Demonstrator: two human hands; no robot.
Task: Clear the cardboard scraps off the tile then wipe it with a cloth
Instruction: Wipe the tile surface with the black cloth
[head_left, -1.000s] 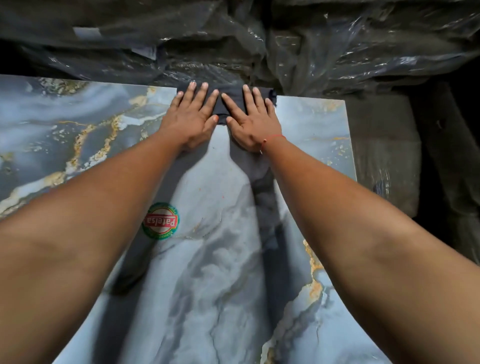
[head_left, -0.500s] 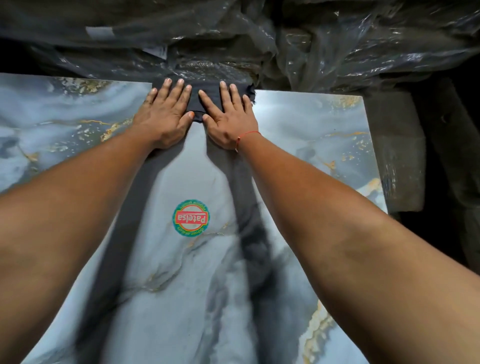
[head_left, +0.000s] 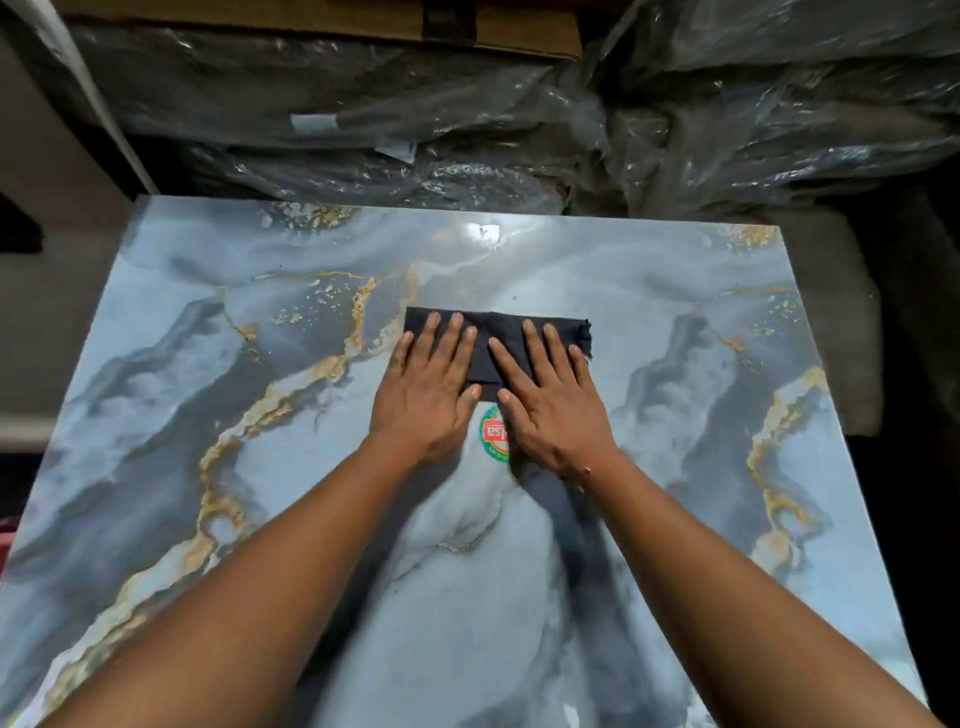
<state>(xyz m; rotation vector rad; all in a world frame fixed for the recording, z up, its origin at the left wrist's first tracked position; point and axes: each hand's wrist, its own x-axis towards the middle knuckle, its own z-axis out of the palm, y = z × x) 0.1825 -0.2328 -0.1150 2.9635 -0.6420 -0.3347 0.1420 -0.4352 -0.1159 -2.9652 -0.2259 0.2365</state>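
The cloth lies flat on the tile, a little beyond its middle, folded into a dark rectangle whose long axis runs left to right across my view, roughly parallel to the tile's far edge; its right end looks ragged. I have both hands on it: my left hand covers the left part and my right hand the right, both flattened with fingers spread and pointing away from me, palms pressing down rather than closing round anything, so neither hand grips the cloth, they only pin it. Part of each palm rests on bare tile at the near edge of the cloth. A round sticker shows between my wrists, just nearer me than the cloth and half hidden by my right hand. I see no cardboard scraps on the tile, so I judge clearing is done and I am in the wiping step. To do it well I would keep the pressure even through both palms, hold the cloth's long side square to the stroke so each pass cleans a broad band, overlap the passes, and run right to the edges and corners without letting the cloth bunch or slip off. The glaze looks slick, so the cloth should slide easily. Beyond the tile sit bundles in plastic wrap, well clear of my hands.
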